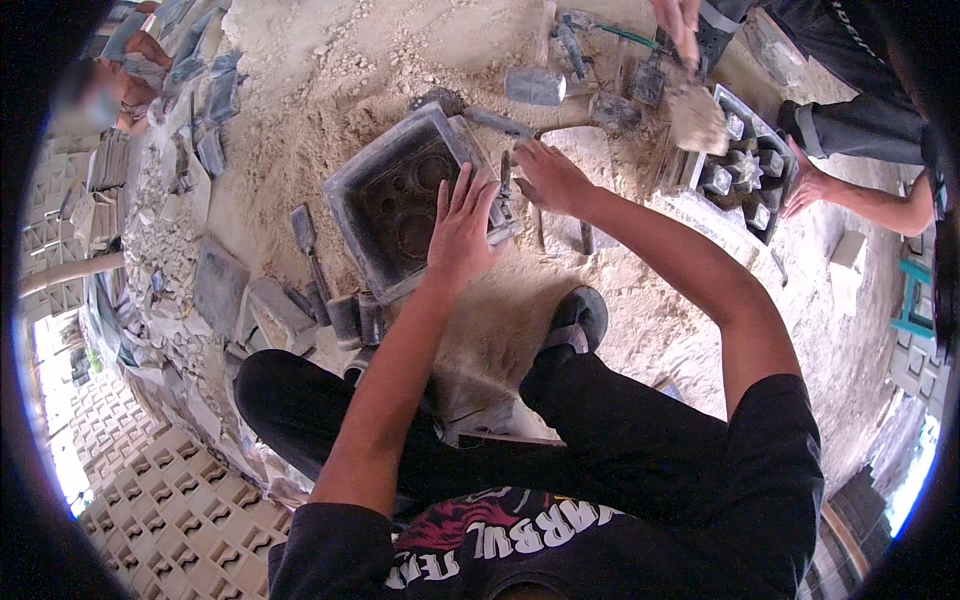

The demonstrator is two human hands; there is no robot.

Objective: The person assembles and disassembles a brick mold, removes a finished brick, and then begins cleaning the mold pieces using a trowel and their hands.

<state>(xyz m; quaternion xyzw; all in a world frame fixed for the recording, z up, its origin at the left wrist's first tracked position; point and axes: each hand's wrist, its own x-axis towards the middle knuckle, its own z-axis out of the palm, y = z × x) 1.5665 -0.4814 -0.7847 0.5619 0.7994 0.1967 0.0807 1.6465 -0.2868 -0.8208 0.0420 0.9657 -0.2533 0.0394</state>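
A square grey metal mould box (345, 215) lies tilted on the sandy ground before me, with round shapes in its dark, deep inside. My left hand (463, 225) rests on its right wall, fingers spread and holding nothing. Just beyond that wall, my right hand (548, 178) is open, its fingers bent and the thumb apart. Its fingertips come close to a flat metal bar (497, 122) and a small dark metal piece (505, 175) beside the box. Whether they touch either one, I cannot tell.
At the right, another person's hand (805, 185) steadies a mould with star-shaped parts (742, 168); their other hand (680, 22) holds a trowel-like tool (697, 118). A mallet (535, 86) lies at the back. A small shovel (303, 228) and rubble (165, 235) are at left. Patterned blocks (185, 510) stand lower left.
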